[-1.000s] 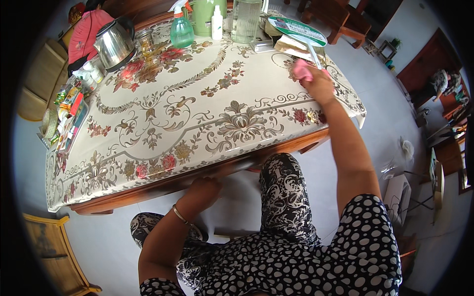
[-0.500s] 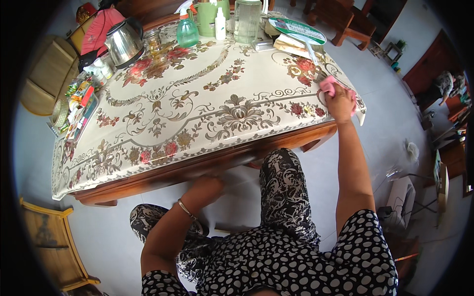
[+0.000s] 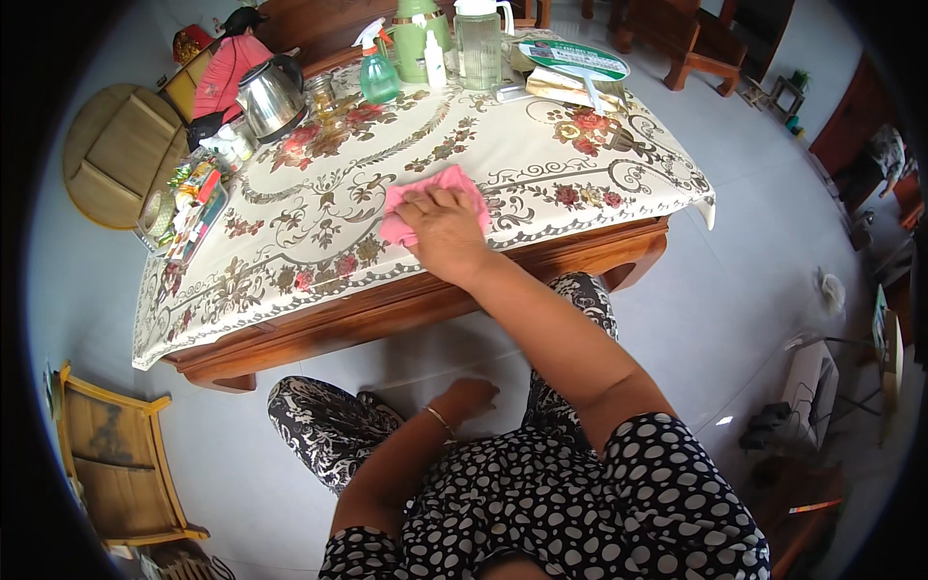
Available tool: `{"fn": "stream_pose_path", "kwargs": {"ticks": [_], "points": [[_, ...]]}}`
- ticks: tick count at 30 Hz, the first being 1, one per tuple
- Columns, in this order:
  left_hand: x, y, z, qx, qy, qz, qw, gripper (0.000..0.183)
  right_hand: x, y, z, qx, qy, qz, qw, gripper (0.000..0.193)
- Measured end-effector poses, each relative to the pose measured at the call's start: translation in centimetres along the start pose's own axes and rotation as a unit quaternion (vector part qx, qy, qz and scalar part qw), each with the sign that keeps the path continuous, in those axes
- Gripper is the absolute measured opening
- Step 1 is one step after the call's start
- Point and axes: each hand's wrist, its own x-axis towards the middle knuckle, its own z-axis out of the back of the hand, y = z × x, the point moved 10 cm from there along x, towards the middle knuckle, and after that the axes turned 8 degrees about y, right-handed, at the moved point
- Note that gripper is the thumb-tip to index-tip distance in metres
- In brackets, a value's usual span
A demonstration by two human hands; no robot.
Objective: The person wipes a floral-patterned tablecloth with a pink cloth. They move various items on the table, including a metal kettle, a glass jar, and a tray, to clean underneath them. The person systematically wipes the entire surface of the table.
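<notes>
My right hand (image 3: 445, 227) presses a pink cleaning cloth (image 3: 471, 184) onto the flowered tablecloth (image 3: 319, 246), near the front edge of the table. Its fingers are spread over the cloth and hold it down, and pink edges stick out around them. Low over my lap, between my knees, hangs my left hand (image 3: 468, 398), a bracelet on its wrist. The fingers of that hand are curled in, and nothing shows in them.
Along the back stand a steel kettle (image 3: 269, 101), a green spray bottle (image 3: 379, 77), a green thermos (image 3: 410, 48), a glass pitcher (image 3: 478, 53) and a hand fan (image 3: 575, 60). A tray of packets (image 3: 201, 227) sits at the left end. Beyond is a person in pink (image 3: 228, 77).
My right hand has slid the pink cloth left from the table's right corner to the middle of the front edge. My left hand has dropped lower and to the right.
</notes>
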Motion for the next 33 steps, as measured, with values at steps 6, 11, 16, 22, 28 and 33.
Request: {"fn": "stream_pose_path", "kwargs": {"ticks": [6, 11, 16, 22, 28, 33], "points": [[-1.4, -2.4, -10.2, -0.128, 0.099, -0.032, 0.986, 0.036, -0.5, -0.6, 0.4, 0.016, -0.05, 0.0, 0.999, 0.045], [-1.6, -1.8, -10.3, -0.136, 0.126, 0.02, 0.983, 0.036, -0.4, 0.1, 0.8, 0.038, -0.064, 0.009, 0.997, 0.044], [0.1, -0.7, -7.8, -0.13, 0.098, 0.044, 0.986, 0.036, -0.3, -0.1, 0.8, 0.009, -0.046, 0.009, 0.999, 0.047], [2.9, -0.8, -6.2, -0.154, 0.068, 0.042, 0.985, 0.036, 0.0, -0.2, 1.5, 0.001, -0.036, 0.024, 0.999, 0.048], [4.6, 2.2, -7.1, -0.207, 0.056, 0.066, 0.975, 0.036, 1.5, 0.4, 0.6, -0.001, 0.016, 0.069, 0.997, 0.05], [5.1, 8.9, -6.4, -0.224, 0.067, 0.089, 0.968, 0.036, 2.0, 0.6, 0.9, -0.046, 0.093, 0.071, 0.992, 0.047]]}}
